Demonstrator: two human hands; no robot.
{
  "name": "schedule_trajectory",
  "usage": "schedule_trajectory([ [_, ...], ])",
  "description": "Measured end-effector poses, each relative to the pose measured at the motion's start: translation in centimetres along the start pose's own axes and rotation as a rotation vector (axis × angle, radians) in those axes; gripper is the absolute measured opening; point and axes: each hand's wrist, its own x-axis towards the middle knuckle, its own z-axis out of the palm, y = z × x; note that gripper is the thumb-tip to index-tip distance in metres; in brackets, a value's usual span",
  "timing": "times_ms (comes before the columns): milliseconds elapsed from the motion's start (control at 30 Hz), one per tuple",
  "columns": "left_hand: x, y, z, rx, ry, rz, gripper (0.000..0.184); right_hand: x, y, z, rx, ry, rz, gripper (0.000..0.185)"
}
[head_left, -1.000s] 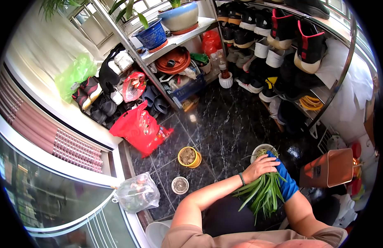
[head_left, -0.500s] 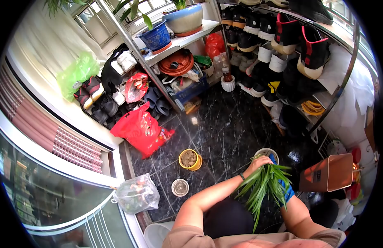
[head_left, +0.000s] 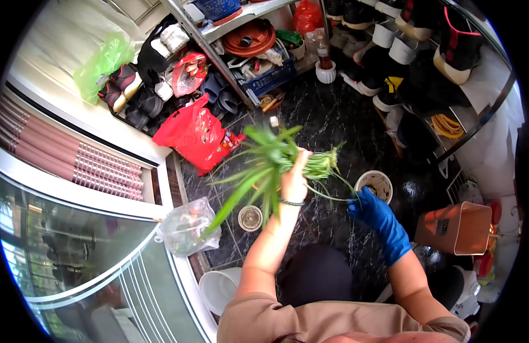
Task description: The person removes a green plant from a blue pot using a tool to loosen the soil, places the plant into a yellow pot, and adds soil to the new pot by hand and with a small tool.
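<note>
My left hand (head_left: pixel 296 182), bare with a dark bracelet at the wrist, grips a bunch of long-leaved green plant (head_left: pixel 270 157). Its leaves fan out to the left, while the pale root end points right. My right hand (head_left: pixel 378 220) wears a blue rubber glove; its fingers look closed on a thin trailing strand (head_left: pixel 332 198) of the plant. Just beyond the glove stands a round white pot (head_left: pixel 390 191) with brownish matter inside. Below the leaves, a small pale pot (head_left: pixel 250 218) sits on the floor. The plant mostly hides a yellow pot.
Dark marbled tiles (head_left: pixel 310 114) cover the floor. A red bag (head_left: pixel 193 137), a clear plastic bag (head_left: pixel 190 226) and a white bucket (head_left: pixel 210 288) line the left side. At right are a brown bin (head_left: pixel 453 228) and a shoe rack (head_left: pixel 487 128). A metal shelf (head_left: pixel 213 63) stands at the back.
The plant has gone from the right, over the white pot, to the middle left in my left hand. My gloved right hand now shows beside the pot. The view has tilted down.
</note>
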Motion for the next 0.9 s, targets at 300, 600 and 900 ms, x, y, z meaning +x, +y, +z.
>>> schedule_trajectory([
  [300, -5.7, 13.7, -10.1, 0.179, 0.513, 0.306, 0.024, 2.0, -0.6, -2.4, -1.936, 0.24, -0.684, 0.094],
  [600, -7.8, 16.1, -14.5, 0.173, 0.566, 0.414, 0.017, 5.9, -1.1, -8.5, -2.473, -0.146, -0.843, 0.065],
  [900, -9.1, 16.9, -14.5, 0.281, 0.551, 0.47, 0.008, 7.1, -3.6, -0.1, -2.382, 0.032, -0.797, 0.063],
])
